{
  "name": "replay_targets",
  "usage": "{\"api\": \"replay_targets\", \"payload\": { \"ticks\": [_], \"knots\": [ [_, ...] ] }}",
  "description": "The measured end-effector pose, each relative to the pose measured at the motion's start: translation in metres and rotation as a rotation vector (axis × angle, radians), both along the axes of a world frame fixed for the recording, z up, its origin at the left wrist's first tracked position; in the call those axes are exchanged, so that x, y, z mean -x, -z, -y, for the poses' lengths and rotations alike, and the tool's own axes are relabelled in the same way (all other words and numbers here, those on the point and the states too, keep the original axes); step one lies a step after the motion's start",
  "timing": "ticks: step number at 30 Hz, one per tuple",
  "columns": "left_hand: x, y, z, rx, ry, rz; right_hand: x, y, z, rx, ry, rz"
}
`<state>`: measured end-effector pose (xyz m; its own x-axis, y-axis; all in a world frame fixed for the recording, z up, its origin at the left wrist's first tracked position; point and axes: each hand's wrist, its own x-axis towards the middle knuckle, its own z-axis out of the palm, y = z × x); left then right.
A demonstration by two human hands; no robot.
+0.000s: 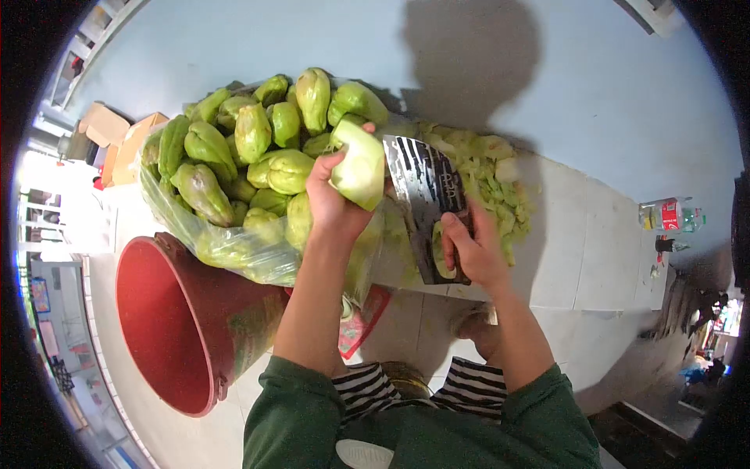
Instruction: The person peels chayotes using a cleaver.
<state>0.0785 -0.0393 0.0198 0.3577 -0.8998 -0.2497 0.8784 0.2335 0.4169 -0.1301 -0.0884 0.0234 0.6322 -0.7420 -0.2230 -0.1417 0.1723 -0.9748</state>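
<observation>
My left hand [337, 194] is closed around a chayote [361, 168] whose pale green flesh shows on its near side. In my right hand [473, 246] is a wide black cleaver [426, 191] with white streaks and lettering on its blade. The blade's edge is turned toward the chayote, close beside it; I cannot tell whether they touch. Left of my left hand, many whole green chayotes [209, 148] fill a clear plastic bag [226, 254]. Behind the cleaver and to its right lies a heap of pale green peelings [488, 176].
A large red bucket [156, 328] lies tilted at the left, its mouth toward me. Cardboard boxes [129, 148] stand behind it. Plastic bottles [670, 215] are at the right end of the tiled ledge [574, 234]. A blue wall [328, 39] rises behind the ledge.
</observation>
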Motion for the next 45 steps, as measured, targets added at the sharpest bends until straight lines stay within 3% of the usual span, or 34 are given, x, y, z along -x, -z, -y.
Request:
{"api": "replay_targets", "payload": {
  "ticks": [2, 4, 9, 18, 22, 24, 25, 27, 33, 45],
  "knots": [
    [0.000, -0.006, 0.003, 0.042, 0.010, -0.013, 0.003, 0.004, 0.001, -0.036, 0.016, 0.033],
    [-0.001, -0.007, 0.004, 0.075, 0.096, 0.181, 0.008, 0.006, 0.002, -0.066, 0.034, 0.061],
    [0.001, -0.009, 0.006, 0.075, 0.078, 0.161, 0.009, 0.007, 0.003, 0.060, 0.037, 0.015],
    [-0.002, 0.002, 0.007, 0.163, 0.152, 0.028, 0.012, 0.007, 0.005, 0.081, 0.066, -0.056],
    [0.003, 0.004, 0.012, 0.204, 0.074, -0.159, 0.010, 0.002, 0.003, 0.142, 0.081, -0.108],
    [0.006, 0.004, 0.014, 0.158, 0.016, -0.202, 0.009, 0.005, 0.001, 0.618, 0.113, -0.278],
    [0.009, 0.004, 0.016, 0.053, -0.065, -0.156, 0.008, 0.012, 0.002, 0.614, 0.117, -0.280],
    [0.010, 0.012, 0.018, -0.117, -0.109, -0.063, 0.006, 0.022, 0.004, 1.180, 0.009, -0.276],
    [0.012, 0.030, 0.022, -0.210, 0.007, -0.017, 0.002, 0.007, -0.006, 1.400, -0.121, -0.358],
    [0.020, 0.044, 0.022, -0.278, 0.148, 0.071, -0.005, 0.009, -0.005, 1.489, -0.093, -0.213]
  ]
}}
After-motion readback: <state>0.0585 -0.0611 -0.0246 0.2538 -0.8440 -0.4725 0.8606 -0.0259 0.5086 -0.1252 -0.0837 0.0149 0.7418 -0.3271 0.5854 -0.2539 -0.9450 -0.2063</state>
